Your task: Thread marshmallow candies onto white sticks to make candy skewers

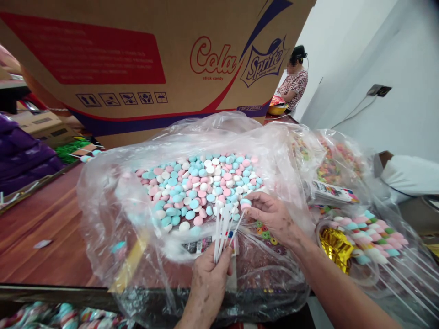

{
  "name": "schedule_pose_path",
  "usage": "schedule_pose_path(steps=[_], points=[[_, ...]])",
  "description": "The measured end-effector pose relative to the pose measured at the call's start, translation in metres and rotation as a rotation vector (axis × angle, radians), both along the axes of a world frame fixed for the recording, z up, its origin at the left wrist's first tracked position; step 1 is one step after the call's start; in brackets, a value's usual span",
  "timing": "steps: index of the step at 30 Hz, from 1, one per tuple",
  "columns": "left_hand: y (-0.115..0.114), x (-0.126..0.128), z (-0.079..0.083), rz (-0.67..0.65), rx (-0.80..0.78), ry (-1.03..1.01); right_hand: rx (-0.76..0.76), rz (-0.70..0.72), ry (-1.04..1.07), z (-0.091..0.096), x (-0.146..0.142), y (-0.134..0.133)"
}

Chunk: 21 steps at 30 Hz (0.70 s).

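My left hand (211, 276) is closed round a bundle of thin white sticks (222, 226) that fan upward from the fist. One stick leans right, and its tip meets a pink candy (245, 206) with a blue candy (245, 201) stacked on it. My right hand (270, 214) pinches these candies between thumb and fingers. Behind the hands, a clear plastic bag (113, 183) lies open with a heap of pink, blue and white candies (192, 187) in it. Small coloured rings (265, 232) lie below my right hand.
A large cardboard carton (133, 41) stands behind the bag. At right are finished candy skewers (373, 237), gold tinsel (336, 249), a stack of printed cards (332, 192) and bags of coloured candy (343, 155). Purple bags (27, 151) are at left. Another person (295, 82) sits at the back.
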<state>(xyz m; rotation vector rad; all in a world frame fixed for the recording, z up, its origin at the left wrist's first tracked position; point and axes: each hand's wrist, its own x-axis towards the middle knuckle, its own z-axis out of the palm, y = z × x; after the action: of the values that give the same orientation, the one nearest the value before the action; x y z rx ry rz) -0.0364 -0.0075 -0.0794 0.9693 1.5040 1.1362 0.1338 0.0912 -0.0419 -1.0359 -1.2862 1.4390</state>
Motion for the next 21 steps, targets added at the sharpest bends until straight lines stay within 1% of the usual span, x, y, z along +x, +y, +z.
schedule_pose_path(steps=[5,10,14,19,21], points=[[0.001,0.001,-0.002,0.029,0.039,0.023,0.073,0.016,-0.075,0.0,0.005,-0.003],[0.0,0.004,0.001,0.065,0.043,-0.004,0.183,-0.044,-0.203,-0.009,0.006,-0.002],[-0.001,0.002,-0.001,0.045,0.037,-0.021,0.282,-0.038,-0.351,-0.011,0.008,-0.002],[-0.001,-0.006,-0.005,-0.051,0.022,-0.008,0.372,0.019,-0.442,-0.005,0.014,-0.001],[-0.002,-0.005,-0.005,-0.031,0.019,-0.007,0.374,0.037,-0.445,-0.004,0.015,-0.001]])
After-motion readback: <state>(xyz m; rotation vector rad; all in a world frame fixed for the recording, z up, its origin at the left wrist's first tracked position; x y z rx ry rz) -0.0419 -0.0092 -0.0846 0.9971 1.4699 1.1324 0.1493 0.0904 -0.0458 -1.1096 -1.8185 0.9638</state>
